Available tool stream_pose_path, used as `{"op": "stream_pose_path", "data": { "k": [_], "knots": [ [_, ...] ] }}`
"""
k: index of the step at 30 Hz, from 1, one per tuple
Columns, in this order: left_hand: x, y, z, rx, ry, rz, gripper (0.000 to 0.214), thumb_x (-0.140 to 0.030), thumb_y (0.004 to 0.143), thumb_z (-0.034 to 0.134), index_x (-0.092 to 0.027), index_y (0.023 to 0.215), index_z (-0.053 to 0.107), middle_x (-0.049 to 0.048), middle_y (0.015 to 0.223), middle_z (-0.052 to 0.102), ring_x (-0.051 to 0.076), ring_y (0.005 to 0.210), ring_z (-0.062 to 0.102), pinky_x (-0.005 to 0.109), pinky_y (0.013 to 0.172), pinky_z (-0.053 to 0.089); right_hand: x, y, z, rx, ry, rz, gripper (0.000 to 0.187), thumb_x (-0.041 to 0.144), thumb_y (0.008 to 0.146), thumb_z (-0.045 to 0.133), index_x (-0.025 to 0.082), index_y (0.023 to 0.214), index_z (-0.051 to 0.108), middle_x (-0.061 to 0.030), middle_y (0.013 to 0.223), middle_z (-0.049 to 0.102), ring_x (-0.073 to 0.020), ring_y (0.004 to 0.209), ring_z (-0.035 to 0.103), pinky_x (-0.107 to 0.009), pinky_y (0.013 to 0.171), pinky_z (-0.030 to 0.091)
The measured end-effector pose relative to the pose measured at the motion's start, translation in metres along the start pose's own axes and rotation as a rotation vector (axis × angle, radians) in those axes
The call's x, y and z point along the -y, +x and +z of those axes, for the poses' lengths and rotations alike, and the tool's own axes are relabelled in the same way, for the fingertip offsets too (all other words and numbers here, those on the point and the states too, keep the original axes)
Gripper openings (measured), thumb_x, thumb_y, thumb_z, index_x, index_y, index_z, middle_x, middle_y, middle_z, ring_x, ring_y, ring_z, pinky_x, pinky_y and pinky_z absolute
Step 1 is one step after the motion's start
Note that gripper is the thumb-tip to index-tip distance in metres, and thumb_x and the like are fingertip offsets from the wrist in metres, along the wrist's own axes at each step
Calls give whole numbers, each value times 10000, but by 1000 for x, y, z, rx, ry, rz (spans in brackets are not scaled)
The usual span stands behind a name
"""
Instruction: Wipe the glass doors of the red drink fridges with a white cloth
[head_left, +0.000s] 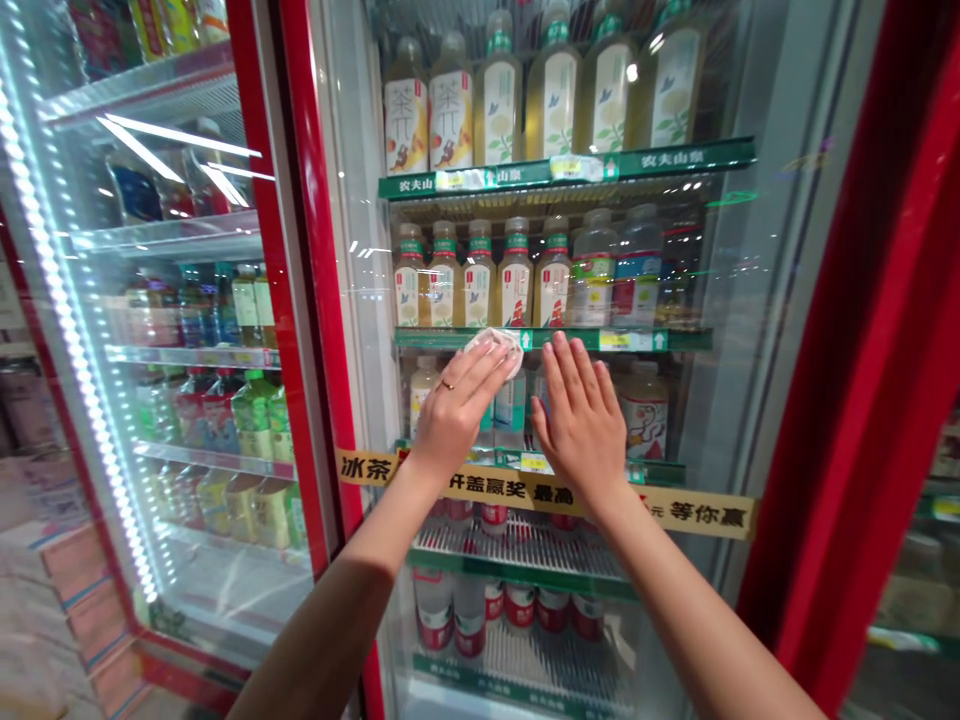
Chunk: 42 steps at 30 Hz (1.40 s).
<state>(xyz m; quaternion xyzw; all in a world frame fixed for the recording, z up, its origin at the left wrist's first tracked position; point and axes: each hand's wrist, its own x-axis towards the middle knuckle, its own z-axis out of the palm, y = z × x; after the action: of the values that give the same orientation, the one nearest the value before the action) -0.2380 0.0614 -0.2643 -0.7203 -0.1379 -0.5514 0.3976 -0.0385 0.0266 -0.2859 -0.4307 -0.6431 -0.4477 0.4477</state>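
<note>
My left hand, with a ring on one finger, presses a crumpled white cloth against the glass door of a drinks fridge. The cloth sticks out beyond the fingertips, near the green shelf edge seen through the glass. To the right of it, my right hand lies flat on the same door, fingers stretched out and slightly apart, holding nothing. A yellow strip sticker with black characters runs across the door below both hands, partly hidden by my forearms.
Bottles stand in rows on several shelves behind the glass. A red frame separates this door from another lit fridge on the left. Stacked cartons are on the floor at the lower left. Another red frame borders the right.
</note>
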Motion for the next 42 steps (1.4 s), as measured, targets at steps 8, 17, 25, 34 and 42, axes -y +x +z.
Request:
{"op": "stream_pose_path", "data": {
  "k": [8,17,25,34,42],
  "knots": [
    [11,33,7,-49,34,-97,766,57,1034,372,-305,1708,381,55,1603,640,211,1597,489,490,1341,469,2,0,-2,36,-29,-86,845,328,1130,432,255,1752,-135,-24,1841,207,-239,1684,327,-442,1396,262],
    [10,-4,-10,-3,13,-35,784,56,1042,385,-329,1724,340,44,1563,678,206,1555,547,477,1331,486,1,0,-2,-6,-57,-106,830,351,1134,446,233,1762,-83,-42,1823,267,-241,1657,388,-438,1375,303],
    [32,30,0,-29,39,-129,769,48,1028,349,-300,1713,377,57,1650,594,228,1632,440,502,1381,405,-1,1,0,-30,-67,-123,842,320,1115,496,211,1773,-17,-55,1815,290,-242,1653,396,-443,1378,298],
    [31,-10,-24,27,-14,-120,833,62,1008,337,-355,1729,326,40,1644,603,219,1616,466,531,1357,443,13,13,-3,-25,0,-190,885,252,1092,497,210,1766,-75,-57,1818,294,-266,1660,382,-475,1364,355],
    [54,24,-11,-62,-2,-174,774,19,1044,336,-367,1714,359,12,1681,565,206,1641,422,532,1382,393,56,41,19,-37,126,-202,886,203,1095,429,194,1731,-189,-75,1820,295,-245,1670,363,-476,1362,361]
  ]
}}
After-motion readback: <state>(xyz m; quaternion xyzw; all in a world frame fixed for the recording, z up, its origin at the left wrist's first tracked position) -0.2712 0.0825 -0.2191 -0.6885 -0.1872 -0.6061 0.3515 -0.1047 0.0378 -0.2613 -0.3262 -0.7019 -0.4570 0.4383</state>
